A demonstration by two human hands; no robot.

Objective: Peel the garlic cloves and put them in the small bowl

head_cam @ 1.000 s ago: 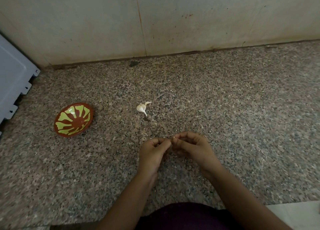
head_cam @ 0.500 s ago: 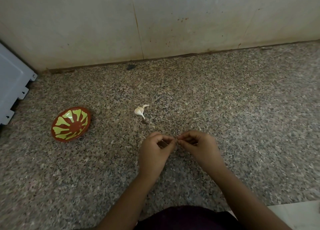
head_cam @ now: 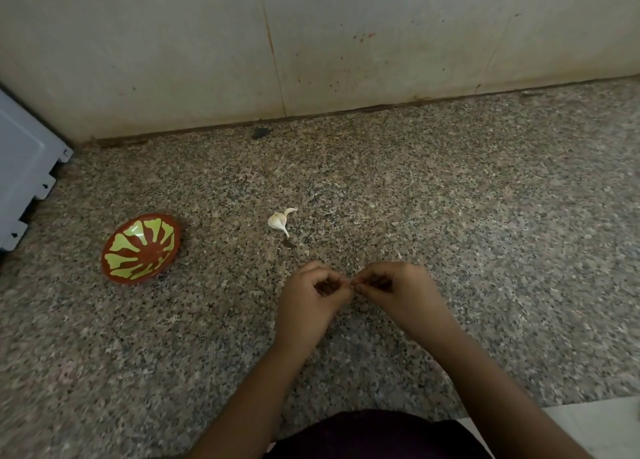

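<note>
A small red bowl (head_cam: 141,248) with a yellow-green petal pattern sits on the speckled granite counter at the left, with nothing visible inside. Garlic cloves in white skin (head_cam: 279,219) lie on the counter in the middle, beyond my hands. My left hand (head_cam: 311,303) and my right hand (head_cam: 403,294) meet fingertip to fingertip just above the counter, both with curled fingers pinching something tiny between them. What they pinch is almost wholly hidden by the fingers; it looks like a garlic clove.
A tiled wall (head_cam: 311,43) closes off the back of the counter. A white appliance panel (head_cam: 24,185) stands at the far left edge, near the bowl. A small dark scrap (head_cam: 290,244) lies just below the garlic.
The hands have stayed together, working at the fingertips with little shift. The view has tilted slightly, so the bowl and garlic sit a bit lower in the frame than before.
</note>
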